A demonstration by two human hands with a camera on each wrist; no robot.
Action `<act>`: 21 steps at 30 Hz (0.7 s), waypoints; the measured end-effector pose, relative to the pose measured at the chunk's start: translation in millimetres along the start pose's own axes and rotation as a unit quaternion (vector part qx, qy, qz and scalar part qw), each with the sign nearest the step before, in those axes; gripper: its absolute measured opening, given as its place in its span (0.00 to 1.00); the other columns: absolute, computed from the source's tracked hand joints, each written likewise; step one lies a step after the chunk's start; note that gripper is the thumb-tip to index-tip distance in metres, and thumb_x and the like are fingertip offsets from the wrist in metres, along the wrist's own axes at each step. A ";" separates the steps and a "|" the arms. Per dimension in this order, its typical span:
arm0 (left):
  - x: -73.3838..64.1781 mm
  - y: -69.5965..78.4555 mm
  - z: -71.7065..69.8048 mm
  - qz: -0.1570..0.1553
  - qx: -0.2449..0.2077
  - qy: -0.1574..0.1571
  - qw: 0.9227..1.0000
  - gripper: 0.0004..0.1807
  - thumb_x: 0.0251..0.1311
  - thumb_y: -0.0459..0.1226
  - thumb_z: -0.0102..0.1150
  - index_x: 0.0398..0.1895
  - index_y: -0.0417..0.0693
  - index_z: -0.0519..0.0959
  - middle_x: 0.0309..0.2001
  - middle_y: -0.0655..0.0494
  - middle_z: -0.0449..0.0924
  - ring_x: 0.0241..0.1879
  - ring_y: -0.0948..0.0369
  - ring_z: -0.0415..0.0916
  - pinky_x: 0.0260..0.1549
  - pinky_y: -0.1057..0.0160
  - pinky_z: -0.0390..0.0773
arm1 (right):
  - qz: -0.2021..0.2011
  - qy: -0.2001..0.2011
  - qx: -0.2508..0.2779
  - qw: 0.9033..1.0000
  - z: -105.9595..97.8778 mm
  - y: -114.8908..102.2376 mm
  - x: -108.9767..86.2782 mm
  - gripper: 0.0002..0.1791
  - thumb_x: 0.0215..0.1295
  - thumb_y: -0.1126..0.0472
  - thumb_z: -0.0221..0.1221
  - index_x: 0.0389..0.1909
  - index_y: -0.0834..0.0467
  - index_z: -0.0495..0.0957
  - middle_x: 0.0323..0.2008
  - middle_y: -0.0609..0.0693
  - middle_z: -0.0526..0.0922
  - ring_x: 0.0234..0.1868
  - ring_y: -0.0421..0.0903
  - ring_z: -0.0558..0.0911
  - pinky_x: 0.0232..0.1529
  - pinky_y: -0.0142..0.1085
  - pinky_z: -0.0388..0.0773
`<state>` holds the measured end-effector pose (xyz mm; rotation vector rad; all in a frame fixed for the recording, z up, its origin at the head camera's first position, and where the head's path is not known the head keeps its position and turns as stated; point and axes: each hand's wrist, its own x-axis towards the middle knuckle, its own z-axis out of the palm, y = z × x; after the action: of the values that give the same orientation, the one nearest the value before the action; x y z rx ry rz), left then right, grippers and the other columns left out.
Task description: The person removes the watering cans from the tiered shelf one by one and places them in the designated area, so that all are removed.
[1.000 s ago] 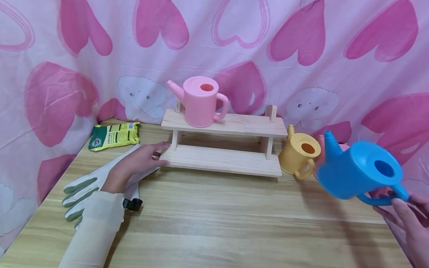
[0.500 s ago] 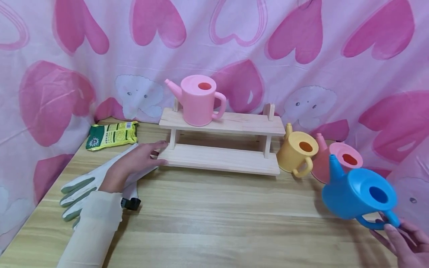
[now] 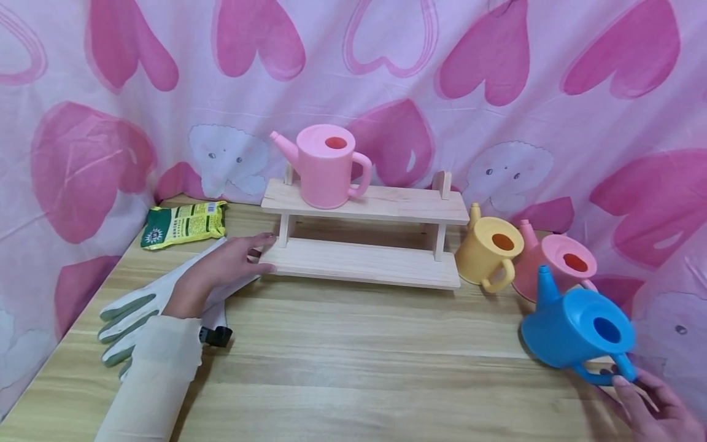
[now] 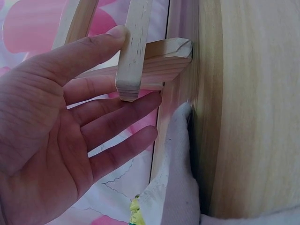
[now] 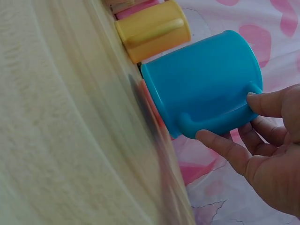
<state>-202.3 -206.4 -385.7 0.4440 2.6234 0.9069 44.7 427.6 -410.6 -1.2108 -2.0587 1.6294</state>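
With left hand (image 3: 229, 267) spread at the shelf (image 3: 364, 263), grips the blue can (image 3: 558, 331) in the right hand (image 3: 657, 402).

Farthest left on the table (image 3: 353, 356), a white-and-green glove (image 3: 146, 307) partly covered by the left wrist, with a yellow-green packet (image 3: 185, 224) behind. Touches the lower board's left end with the left thumb, fingers parted and nearly straight. On the upper board, upright toward its left end, a pink can (image 3: 326, 175). Just beside the shelf's right end, a yellow can (image 3: 486, 252); next along, a second pink can (image 3: 547, 264), partly hidden by the blue one. Farthest right, in front of these, pinches the blue can's handle between thumb and curled fingers. Cannot tell about contact between its base and the table.
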 end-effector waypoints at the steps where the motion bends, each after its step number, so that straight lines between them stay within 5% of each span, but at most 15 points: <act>1: 0.0 -0.2 -0.1 0.000 -0.001 0.000 1.000 0.44 0.66 0.47 0.70 0.80 0.46 0.61 0.73 0.39 0.66 0.62 0.42 0.75 0.62 0.40 0.73 | -0.002 -0.003 -0.006 1.000 0.5 0.3 0.7 0.21 0.70 0.46 0.62 0.62 0.39 0.73 0.38 0.27 0.76 0.30 0.25 0.78 0.21 0.25 0.80; 7: -0.2 -1.7 -0.3 0.002 -0.008 0.000 1.000 0.44 0.65 0.47 0.70 0.80 0.48 0.62 0.74 0.40 0.65 0.62 0.43 0.76 0.62 0.41 0.73 | 0.003 0.009 0.021 1.000 8.0 3.1 1.8 0.21 0.74 0.53 0.59 0.65 0.40 0.73 0.41 0.29 0.77 0.28 0.25 0.79 0.21 0.25 0.80; 21: -1.7 -0.4 -0.4 -0.003 -0.010 0.002 1.000 0.44 0.65 0.48 0.70 0.80 0.48 0.61 0.75 0.40 0.64 0.62 0.42 0.75 0.61 0.40 0.73 | 0.014 0.035 0.049 0.998 16.1 9.6 4.6 0.26 0.69 0.49 0.61 0.67 0.40 0.73 0.47 0.36 0.77 0.31 0.26 0.80 0.20 0.25 0.80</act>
<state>-201.0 -207.6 -385.3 0.4297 2.6150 0.9321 35.8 420.2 -426.1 -1.2507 -1.9044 1.6550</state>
